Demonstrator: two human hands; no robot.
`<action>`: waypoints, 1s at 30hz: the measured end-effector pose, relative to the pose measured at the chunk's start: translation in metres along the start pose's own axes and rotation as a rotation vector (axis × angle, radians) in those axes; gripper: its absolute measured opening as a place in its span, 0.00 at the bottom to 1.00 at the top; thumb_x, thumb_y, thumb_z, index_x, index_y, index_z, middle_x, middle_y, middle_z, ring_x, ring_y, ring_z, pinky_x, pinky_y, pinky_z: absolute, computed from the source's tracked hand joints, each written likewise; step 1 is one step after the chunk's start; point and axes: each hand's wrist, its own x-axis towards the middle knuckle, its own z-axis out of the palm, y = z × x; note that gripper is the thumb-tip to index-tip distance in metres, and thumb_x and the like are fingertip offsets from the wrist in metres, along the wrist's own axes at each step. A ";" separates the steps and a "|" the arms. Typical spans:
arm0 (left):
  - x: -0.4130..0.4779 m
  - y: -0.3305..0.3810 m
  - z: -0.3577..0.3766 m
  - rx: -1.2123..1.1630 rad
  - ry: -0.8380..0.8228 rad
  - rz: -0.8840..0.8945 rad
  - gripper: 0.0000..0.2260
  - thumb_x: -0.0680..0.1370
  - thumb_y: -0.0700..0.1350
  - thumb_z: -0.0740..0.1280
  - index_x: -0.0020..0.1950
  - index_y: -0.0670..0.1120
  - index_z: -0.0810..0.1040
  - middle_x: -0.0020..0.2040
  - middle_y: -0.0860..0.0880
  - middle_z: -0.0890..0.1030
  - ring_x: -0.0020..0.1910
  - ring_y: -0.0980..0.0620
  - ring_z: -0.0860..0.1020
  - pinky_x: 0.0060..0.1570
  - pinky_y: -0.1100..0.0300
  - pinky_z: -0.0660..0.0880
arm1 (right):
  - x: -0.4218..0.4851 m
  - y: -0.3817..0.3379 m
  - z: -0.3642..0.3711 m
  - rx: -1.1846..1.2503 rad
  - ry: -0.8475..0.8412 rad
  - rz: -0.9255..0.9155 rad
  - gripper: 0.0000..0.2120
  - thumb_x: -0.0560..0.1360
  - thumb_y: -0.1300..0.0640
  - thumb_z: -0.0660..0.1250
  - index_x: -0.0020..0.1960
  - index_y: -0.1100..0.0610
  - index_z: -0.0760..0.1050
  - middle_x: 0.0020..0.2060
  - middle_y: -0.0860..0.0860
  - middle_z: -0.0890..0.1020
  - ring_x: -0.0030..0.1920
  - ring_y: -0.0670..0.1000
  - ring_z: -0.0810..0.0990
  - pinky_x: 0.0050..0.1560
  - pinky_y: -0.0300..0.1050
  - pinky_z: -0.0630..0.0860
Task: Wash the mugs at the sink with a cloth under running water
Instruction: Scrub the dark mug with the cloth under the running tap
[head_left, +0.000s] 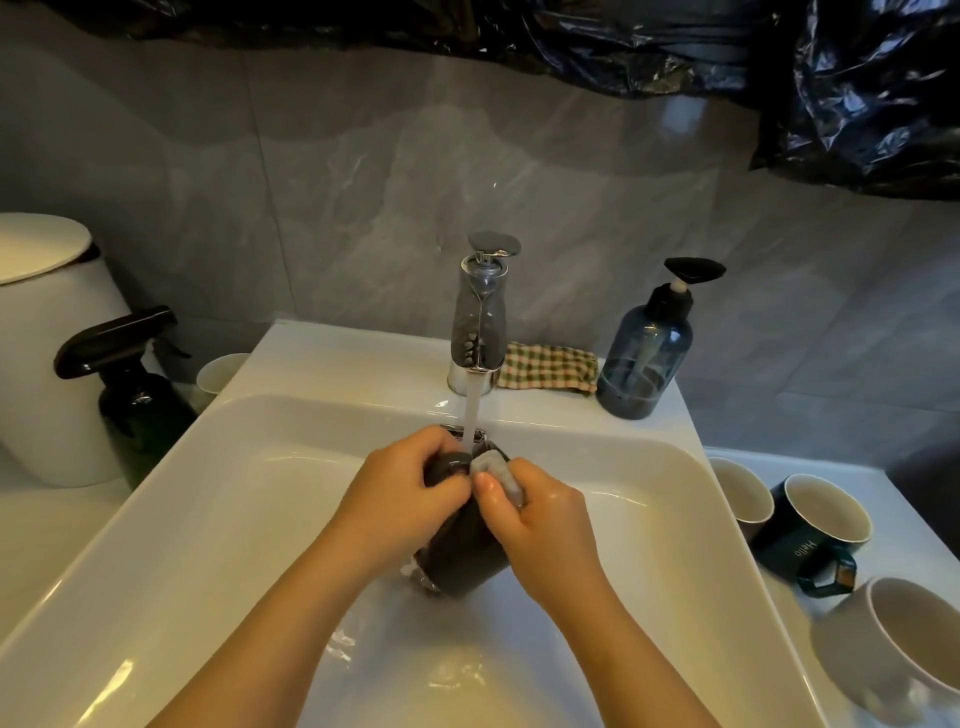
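One dark grey ceramic mug (457, 551) sits at the middle of the white rectangular sink basin (260, 493), held between both hands. Its long axis runs near to far and is tilted: the base points back toward the person, and the far end sits up under the stream of running water (471, 410) falling from the chrome tap (479, 317).

The left hand (400, 499) grips the mug's left side, fingers curled round its far end. The right hand (540, 530) pinches a small pale cloth (498, 467) against the far right edge of the mug, thumb on top. Both hands meet at the far end, so the cloth hand is no nearer the base than the other. The next wipe probably calls for sliding the cloth nearer along that axis, or turning the mug in the left hand. Both forearms come in from the near edge and converge.

On the counter to the right, well apart, stand a dark blue mug lettered "Hello" (810, 519), a pale grey mug (893, 639) nearer, and a third mug (737, 493) partly cut off. Behind the tap lie a checked cloth (550, 366) and a blue pump bottle (644, 353).
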 end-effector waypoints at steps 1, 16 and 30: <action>0.003 0.007 -0.001 -0.152 -0.077 -0.115 0.07 0.76 0.46 0.65 0.38 0.50 0.74 0.31 0.54 0.73 0.34 0.55 0.72 0.33 0.65 0.68 | 0.001 0.003 0.000 -0.059 0.028 -0.047 0.15 0.77 0.45 0.60 0.36 0.53 0.72 0.31 0.47 0.75 0.36 0.50 0.74 0.41 0.48 0.74; 0.005 -0.006 0.016 -1.129 0.100 -0.761 0.17 0.80 0.53 0.59 0.44 0.42 0.80 0.32 0.46 0.83 0.27 0.52 0.80 0.27 0.63 0.76 | -0.007 0.006 0.030 -0.065 0.181 -0.481 0.17 0.80 0.45 0.51 0.50 0.47 0.78 0.55 0.45 0.81 0.67 0.48 0.66 0.69 0.43 0.56; 0.006 -0.026 0.018 -1.325 0.138 -0.753 0.12 0.78 0.50 0.62 0.38 0.45 0.73 0.29 0.48 0.72 0.27 0.54 0.73 0.34 0.62 0.71 | -0.011 -0.016 0.035 0.034 0.132 -0.315 0.13 0.67 0.47 0.60 0.52 0.41 0.68 0.63 0.35 0.70 0.72 0.43 0.59 0.71 0.52 0.60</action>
